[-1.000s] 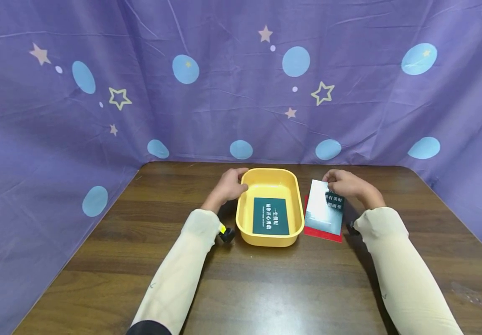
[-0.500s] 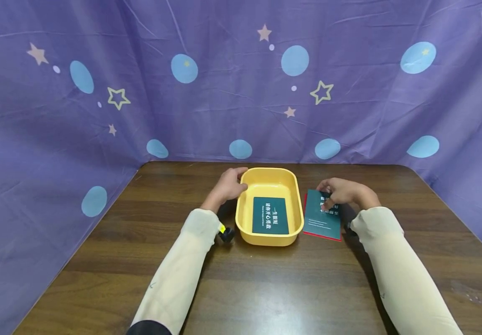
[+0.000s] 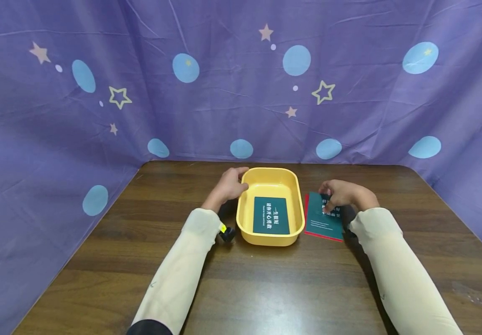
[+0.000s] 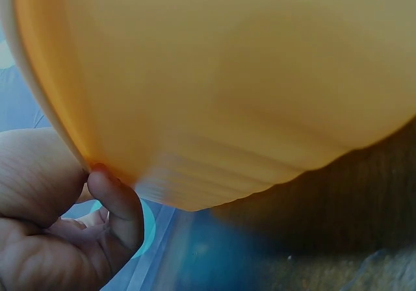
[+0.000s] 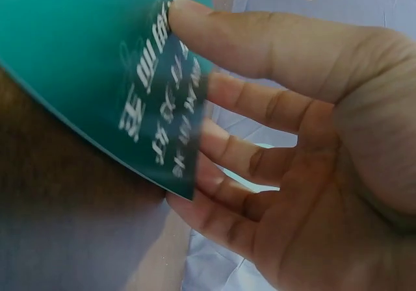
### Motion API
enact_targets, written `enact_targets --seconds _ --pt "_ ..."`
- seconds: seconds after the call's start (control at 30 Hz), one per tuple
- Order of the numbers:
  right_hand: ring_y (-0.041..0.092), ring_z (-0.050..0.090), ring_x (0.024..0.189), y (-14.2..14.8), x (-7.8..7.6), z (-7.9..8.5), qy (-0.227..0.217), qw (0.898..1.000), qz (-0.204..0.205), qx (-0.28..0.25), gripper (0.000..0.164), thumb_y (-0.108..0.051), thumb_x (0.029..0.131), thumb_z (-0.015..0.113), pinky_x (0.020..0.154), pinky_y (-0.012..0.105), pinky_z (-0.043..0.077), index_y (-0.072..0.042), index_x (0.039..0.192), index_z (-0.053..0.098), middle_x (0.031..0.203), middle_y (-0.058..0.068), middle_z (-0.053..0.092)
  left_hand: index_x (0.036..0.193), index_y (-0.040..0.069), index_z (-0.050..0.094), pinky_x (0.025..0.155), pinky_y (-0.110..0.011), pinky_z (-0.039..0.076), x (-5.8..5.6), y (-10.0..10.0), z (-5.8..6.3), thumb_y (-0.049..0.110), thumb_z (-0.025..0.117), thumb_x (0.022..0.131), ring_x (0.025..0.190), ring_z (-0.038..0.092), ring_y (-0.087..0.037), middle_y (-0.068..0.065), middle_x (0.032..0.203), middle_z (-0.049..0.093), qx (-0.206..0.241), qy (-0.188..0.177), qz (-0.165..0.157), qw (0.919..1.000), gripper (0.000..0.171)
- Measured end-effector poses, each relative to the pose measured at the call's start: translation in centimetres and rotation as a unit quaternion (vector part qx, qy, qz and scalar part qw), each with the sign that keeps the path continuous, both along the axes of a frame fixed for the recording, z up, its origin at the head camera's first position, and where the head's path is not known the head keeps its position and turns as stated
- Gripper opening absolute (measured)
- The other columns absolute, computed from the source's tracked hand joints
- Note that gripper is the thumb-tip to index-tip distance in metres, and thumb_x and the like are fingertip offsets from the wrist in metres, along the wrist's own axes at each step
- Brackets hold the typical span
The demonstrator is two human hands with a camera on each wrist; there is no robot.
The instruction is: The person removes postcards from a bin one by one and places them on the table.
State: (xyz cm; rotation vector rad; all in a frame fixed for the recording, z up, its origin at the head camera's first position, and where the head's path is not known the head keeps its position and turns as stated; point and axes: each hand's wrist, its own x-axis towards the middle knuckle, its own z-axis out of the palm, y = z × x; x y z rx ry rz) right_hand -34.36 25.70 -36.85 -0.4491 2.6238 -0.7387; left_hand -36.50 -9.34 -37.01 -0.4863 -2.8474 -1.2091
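Observation:
A yellow plastic basin (image 3: 270,239) stands on the table, and my left hand (image 3: 228,184) pinches its left rim near the far corner. In the left wrist view the fingers and thumb (image 4: 120,203) meet at that rim. Inside the basin lies a dark green booklet with white lettering (image 3: 280,216). To the right of the basin, my right hand (image 3: 343,193) pinches a second dark green booklet (image 3: 320,221) by its far edge, thumb on the cover and fingers behind it, as the right wrist view shows. A red booklet (image 3: 306,204) peeks out beneath at the left and near edges.
A dark wooden table (image 3: 249,288) carries everything. Behind it hangs a purple curtain with stars and blue dots (image 3: 241,93). A small clear piece of film (image 3: 467,293) lies at the right of the table.
The right-hand booklet, tilted and catching glare a second ago, now lies lower and flatter over the red one. My right hand has come down slightly nearer with it. The left hand stays put.

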Motion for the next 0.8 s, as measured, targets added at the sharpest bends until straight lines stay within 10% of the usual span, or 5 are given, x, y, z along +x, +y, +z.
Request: enact_targets --seconds 0.37,0.8 --pt "0.024 0.047 0.089 -0.5 0.0 0.1 0.018 1.0 0.011 0.003 0.057 -0.006 0.065 0.083 0.08 0.037 0.042 0.003 0.115 0.056 0.095 0.014 0.051 0.141 0.003 0.044 0.072 -0.027 0.054 0.0 -0.1 -0.1 0.003 0.059 0.083 0.09 0.059 -0.021 -0.018 0.115 0.06 0.007 -0.01 -0.007 0.9999 0.059" --pt "0.028 0.053 0.095 -3.6 0.3 2.4 0.251 0.967 0.003 -0.047 0.039 -0.027 0.088 0.067 0.083 0.046 0.046 -0.001 0.116 0.057 0.102 0.013 0.058 0.14 0.004 0.045 0.073 -0.028 0.054 -0.1 0.0 -0.2 0.002 0.059 0.083 0.09 0.059 -0.021 -0.016 0.113 0.06 0.004 -0.001 -0.002 1.0 0.059"
